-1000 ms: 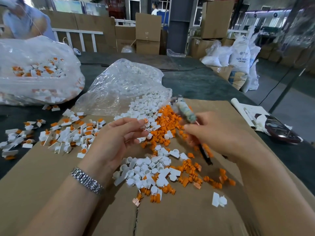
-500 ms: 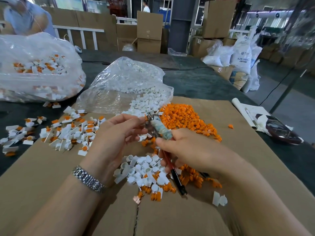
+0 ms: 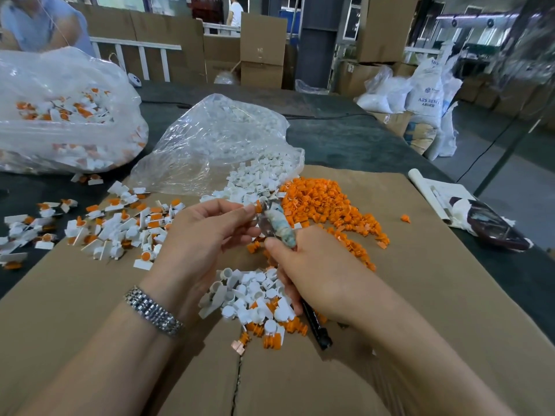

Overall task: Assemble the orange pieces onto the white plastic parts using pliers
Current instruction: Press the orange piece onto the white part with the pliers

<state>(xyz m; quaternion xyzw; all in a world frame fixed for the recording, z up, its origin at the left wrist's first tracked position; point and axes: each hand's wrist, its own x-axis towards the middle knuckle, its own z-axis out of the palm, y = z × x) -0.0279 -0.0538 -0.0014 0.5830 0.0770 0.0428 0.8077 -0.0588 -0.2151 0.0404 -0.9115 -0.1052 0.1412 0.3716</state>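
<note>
My left hand pinches a small white plastic part with an orange piece at its fingertips. My right hand grips the pliers, whose tape-wrapped jaws meet that part; the black handle end sticks out below my palm. A heap of loose orange pieces lies on the cardboard behind my hands. Loose white parts are piled under my hands. Assembled white-and-orange parts are scattered to the left.
An open clear bag of white parts lies behind the heaps. A large clear bag of assembled parts sits far left. Rolled paper and a dark wrapped object lie at the right edge. A person stands at the far left; boxes and sacks stand behind.
My right hand swung the pliers from the orange heap leftward to the part in my left hand, uncovering the heap. The jaws now hold at that part.
</note>
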